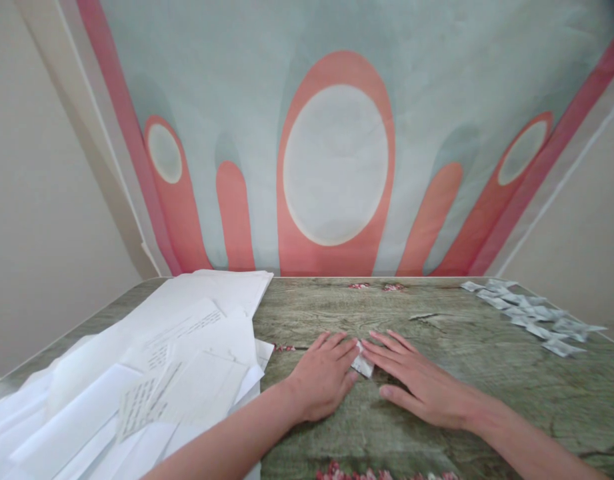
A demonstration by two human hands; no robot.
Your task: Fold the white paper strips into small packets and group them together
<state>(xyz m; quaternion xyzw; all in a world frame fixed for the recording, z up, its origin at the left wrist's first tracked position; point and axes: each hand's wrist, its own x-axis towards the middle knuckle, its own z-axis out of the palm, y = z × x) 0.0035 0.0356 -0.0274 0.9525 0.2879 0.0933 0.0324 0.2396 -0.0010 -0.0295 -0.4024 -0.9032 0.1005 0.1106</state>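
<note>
A small whitish folded piece (363, 365), perhaps paper, lies flat on the wood-patterned table (307, 313) between my two hands. My left hand (323, 379) rests palm down at its left side, its fingers stretched out and the fingertips touching or covering its edge. From the right comes my right hand (414, 383), also palm down, with fingers spread and the index fingertip at the piece's upper right edge. Neither hand is wrapped around anything. The fingers hide part of the piece.
A loose heap of white paper sheets (187, 340), some printed, covers the table's left side. Several small whitish pieces (537, 313) lie in rows at the far right. A wall hanging with red shapes (337, 160) rises behind the table's back edge.
</note>
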